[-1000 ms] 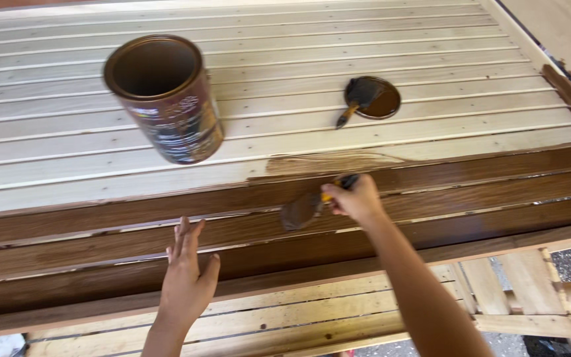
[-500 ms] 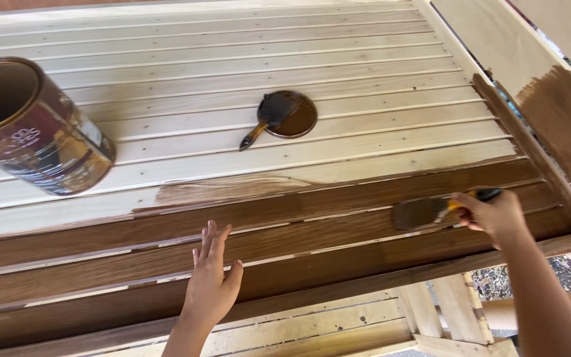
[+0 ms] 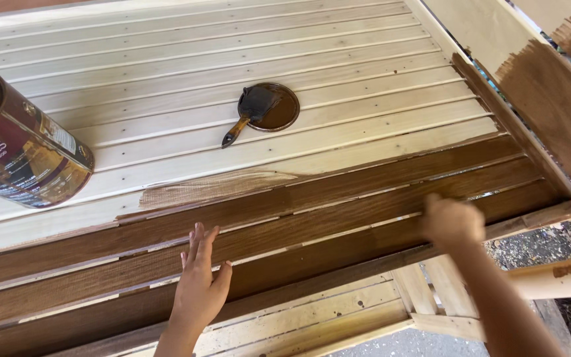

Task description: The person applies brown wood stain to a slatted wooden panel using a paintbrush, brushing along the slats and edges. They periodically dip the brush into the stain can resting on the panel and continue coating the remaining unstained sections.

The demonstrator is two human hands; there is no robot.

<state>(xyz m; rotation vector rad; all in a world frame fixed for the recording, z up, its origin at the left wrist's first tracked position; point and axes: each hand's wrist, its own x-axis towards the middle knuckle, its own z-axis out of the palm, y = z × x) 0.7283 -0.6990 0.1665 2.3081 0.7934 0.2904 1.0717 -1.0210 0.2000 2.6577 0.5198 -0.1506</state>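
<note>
My left hand [image 3: 199, 285] lies flat, fingers spread, on the dark stained slats [image 3: 338, 201] at the near edge of a slatted wooden panel. Farther right on the same slats, my right hand [image 3: 453, 222] is blurred and closed in a fist. The paintbrush it gripped in the earlier frames is hidden under it. The far slats [image 3: 232, 39] are pale bare wood. A brown smear of stain [image 3: 213, 186] reaches onto the first pale slat.
An open stain can [image 3: 24, 152] stands on the pale slats at the left. A second brush [image 3: 251, 109] rests on the round lid [image 3: 279, 109] mid-panel. A partly stained upright board [image 3: 553, 106] rises at the right. Pale frame timbers [image 3: 338, 317] and gravel [image 3: 543, 244] lie below.
My right hand has swept the brush rightwards along the stained slats, then drawn back a little and now covers it. My left hand stays flat. The view has shifted right.
</note>
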